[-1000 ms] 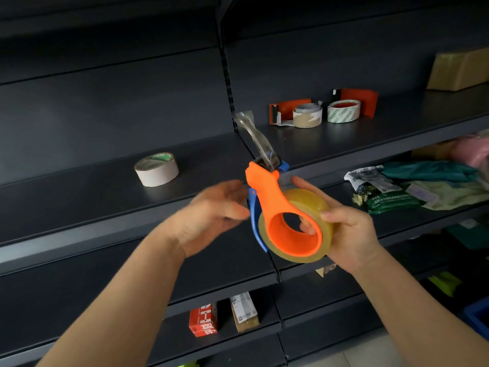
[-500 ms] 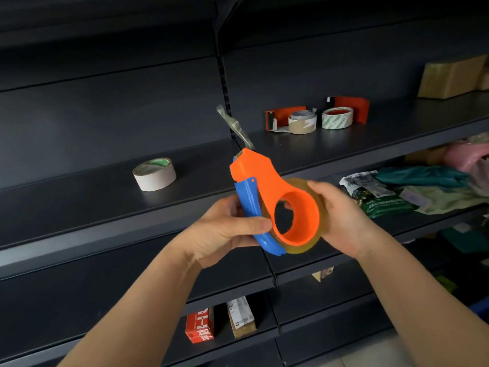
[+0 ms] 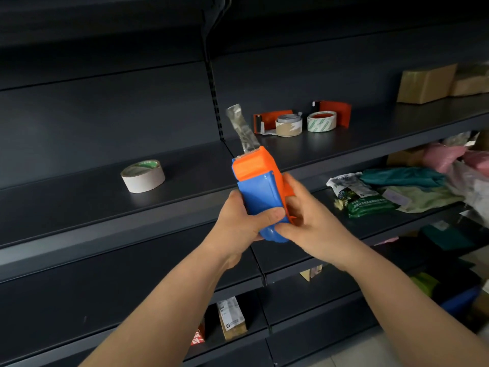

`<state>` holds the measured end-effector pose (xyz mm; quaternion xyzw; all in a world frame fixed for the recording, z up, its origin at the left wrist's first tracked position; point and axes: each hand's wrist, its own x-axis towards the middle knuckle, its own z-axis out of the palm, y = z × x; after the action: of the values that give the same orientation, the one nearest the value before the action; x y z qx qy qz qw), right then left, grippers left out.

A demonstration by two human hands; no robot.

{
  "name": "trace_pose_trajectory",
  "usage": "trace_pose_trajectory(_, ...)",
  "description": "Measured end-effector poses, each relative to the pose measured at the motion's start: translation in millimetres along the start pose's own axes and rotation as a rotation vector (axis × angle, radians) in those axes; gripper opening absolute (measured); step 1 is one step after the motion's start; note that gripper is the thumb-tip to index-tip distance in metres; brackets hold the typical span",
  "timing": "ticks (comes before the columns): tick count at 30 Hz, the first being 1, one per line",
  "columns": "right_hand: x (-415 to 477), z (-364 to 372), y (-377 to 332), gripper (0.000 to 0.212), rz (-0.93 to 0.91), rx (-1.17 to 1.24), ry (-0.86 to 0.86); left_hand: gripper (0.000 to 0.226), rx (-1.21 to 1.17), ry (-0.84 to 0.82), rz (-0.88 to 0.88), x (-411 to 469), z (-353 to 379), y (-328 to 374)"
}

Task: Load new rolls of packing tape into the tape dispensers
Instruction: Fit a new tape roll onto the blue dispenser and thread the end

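Left hand (image 3: 239,223) and right hand (image 3: 309,223) clamped together on orange-and-blue plastic handheld tape dispenser (image 3: 260,192), clear tape tail (image 3: 242,128) threaded out top, apparently loaded; beyond, shelved: loose white tape roll (image 3: 143,176), two red dispensers (image 3: 301,120) seemingly pending.

Tape roll hidden — behind dispenser (image 3: 260,192).

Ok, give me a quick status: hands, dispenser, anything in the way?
Left hand and right hand both gripping the orange and blue dispenser. Tape strip sticking up from its top. Nothing blocking; spare roll sits on the shelf.
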<state>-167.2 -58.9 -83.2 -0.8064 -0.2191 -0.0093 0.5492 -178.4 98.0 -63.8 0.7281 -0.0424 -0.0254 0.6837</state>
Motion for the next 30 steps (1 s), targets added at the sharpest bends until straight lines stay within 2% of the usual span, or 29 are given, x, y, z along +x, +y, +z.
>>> trace_pose_trajectory(3, -4, -1, 2, 0.085, 0.052, 0.145, -0.021, 0.035, 0.094, 0.004, -0.013, -1, -5, -3)
trace_pose_trajectory(8, -5, 3, 5, 0.07, 0.179, 0.362, 0.017, 0.014, 0.393, -0.042, 0.026, -6, -22, 9)
trace_pose_trajectory(10, -6, 2, 6, 0.071, 0.197, 0.388, -0.02, 0.019, 0.444, 0.087, 0.07, -3, -37, 25)
trace_pose_trajectory(12, -7, 1, 7, 0.074, 0.199, 0.398, -0.064, 0.037, 0.374, 0.233, 0.153, -2, -50, 42)
trace_pose_trajectory(15, -9, 6, 9, 0.073, 0.197, 0.421, -0.15, 0.055, 0.264, 0.129, 0.207, -8, -52, 56)
trace_pose_trajectory(17, -12, 12, 8, 0.071, 0.193, 0.418, -0.198, 0.044, 0.285, 0.077, 0.234, -8, -46, 58)
trace_pose_trajectory(19, -13, 17, 8, 0.07, 0.179, 0.413, -0.223, 0.025, 0.271, 0.113, 0.267, -5, -42, 56)
trace_pose_trajectory(22, -14, 20, 8, 0.07, 0.165, 0.422, -0.203, 0.008, 0.245, 0.181, 0.318, -1, -40, 53)
trace_pose_trajectory(30, -18, 21, 1, 0.072, 0.165, 0.387, -0.314, 0.019, 0.265, 0.283, 0.415, 6, -37, 56)
